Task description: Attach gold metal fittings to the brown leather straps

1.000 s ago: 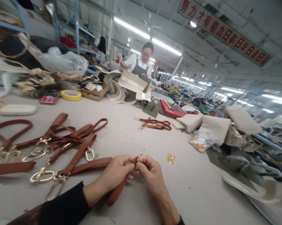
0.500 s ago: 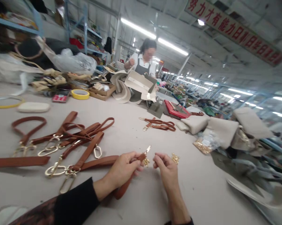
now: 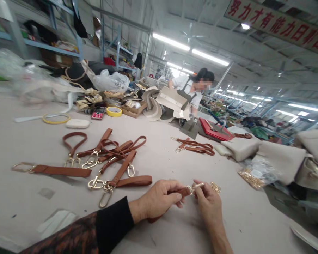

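Plainly, brown strap (image 3: pixel 185 192) juts from gripping left hand (image 3: pixel 159 198); right hand (image 3: pixel 208 200) pinches its gold clasp (image 3: pixel 198 185).

The held strap (image 3: pixel 185 192) is brown, its clasp (image 3: pixel 198 185) gold, the sleeve (image 3: pixel 97 225) black with rust mottling, the tape roll (image 3: pixel 114 114) yellow.

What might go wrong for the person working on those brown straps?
The gold pieces lie loose just beyond the right hand; a knock could scatter them.

The clasp is small and seems pinched by the right hand's fingers alone, so it might slip while the left hand holds the strap.

The pile of straps overlaps, so pulling one might drag or snag others.
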Tool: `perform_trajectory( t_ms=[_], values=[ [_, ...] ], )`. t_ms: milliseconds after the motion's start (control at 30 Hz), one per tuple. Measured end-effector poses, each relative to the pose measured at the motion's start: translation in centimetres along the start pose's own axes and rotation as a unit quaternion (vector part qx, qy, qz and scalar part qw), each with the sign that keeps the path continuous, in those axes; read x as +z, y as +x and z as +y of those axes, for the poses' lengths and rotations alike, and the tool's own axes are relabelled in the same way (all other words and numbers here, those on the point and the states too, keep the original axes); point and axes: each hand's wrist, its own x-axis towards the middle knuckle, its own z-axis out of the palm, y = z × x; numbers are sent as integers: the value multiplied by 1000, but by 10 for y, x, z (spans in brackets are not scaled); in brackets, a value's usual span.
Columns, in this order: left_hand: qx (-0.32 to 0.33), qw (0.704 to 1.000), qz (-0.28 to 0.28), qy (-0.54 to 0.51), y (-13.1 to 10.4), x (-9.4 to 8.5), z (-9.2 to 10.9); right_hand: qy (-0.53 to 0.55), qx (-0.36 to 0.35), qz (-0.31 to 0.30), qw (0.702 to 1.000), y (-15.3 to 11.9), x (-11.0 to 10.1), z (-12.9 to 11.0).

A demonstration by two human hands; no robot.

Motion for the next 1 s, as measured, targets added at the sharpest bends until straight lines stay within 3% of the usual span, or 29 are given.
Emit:
perform_trajectory(
  t_ms=[100,233,333,400,567,733,867,1000],
  values=[
    [53,994,90,18,-1,-17,11,-5,-5,11,1000,-1,2,1],
    [81,966,245,17,-6,-57,26,-15,-24,41,999,-3,3,-2],
    [121,941,315,-24,-15,-88,31,-27,-68,40,997,-7,5,-5],
    [110,930,342,-73,-24,-102,33,-40,-112,26,993,-11,8,-7],
    [13,936,331,-120,-54,-111,33,-70,-202,-5,977,-21,19,-12],
    [-99,947,306,-25,-82,-105,25,-74,-224,-18,972,-22,26,-10],
    [-108,949,280,94,-104,-101,18,-76,-228,-3,971,-20,24,-5],
    [-88,952,263,128,-123,-98,13,-83,-217,-46,972,-24,27,-11]
  ],
)
